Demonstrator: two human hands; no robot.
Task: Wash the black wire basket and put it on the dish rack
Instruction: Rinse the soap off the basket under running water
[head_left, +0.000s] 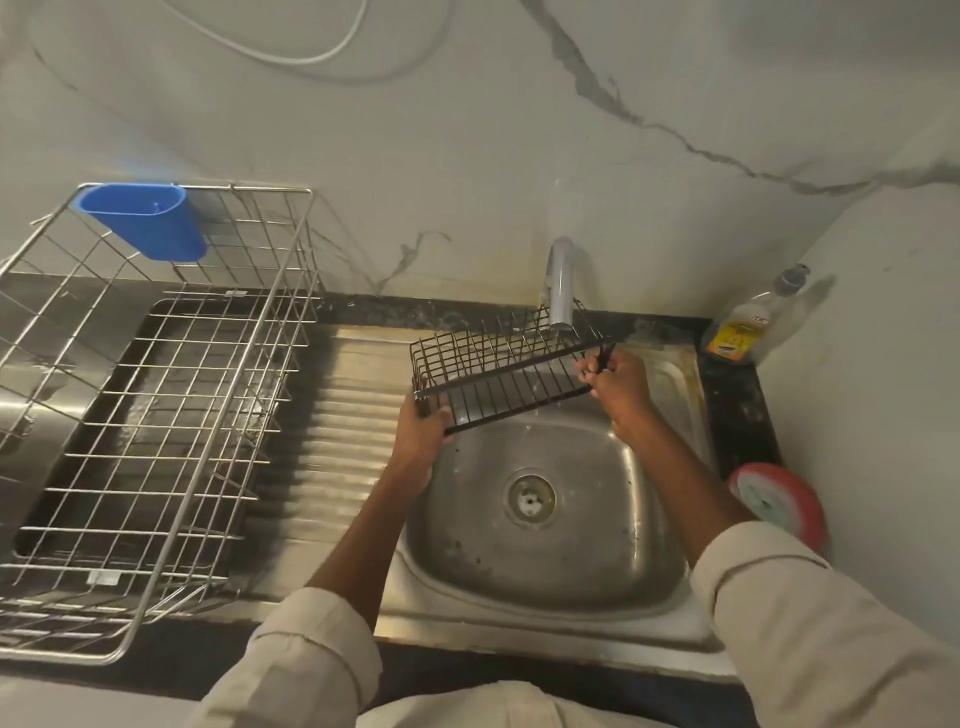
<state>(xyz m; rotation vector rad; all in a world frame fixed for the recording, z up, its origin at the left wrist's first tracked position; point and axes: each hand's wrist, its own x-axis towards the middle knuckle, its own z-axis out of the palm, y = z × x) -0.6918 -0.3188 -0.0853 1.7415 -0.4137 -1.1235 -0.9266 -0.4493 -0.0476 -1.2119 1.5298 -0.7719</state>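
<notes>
Over the sink, under the tap, the black wire basket hangs tilted, left hand and right hand fingers grasping its ends; best turn it slowly so water reaches every wire before moving left to the dish rack.

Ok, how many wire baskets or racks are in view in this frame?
2. The black wire basket is held over the sink under the tap by the left hand and right hand. The steel dish rack stands to the left. None seems hidden.
</notes>
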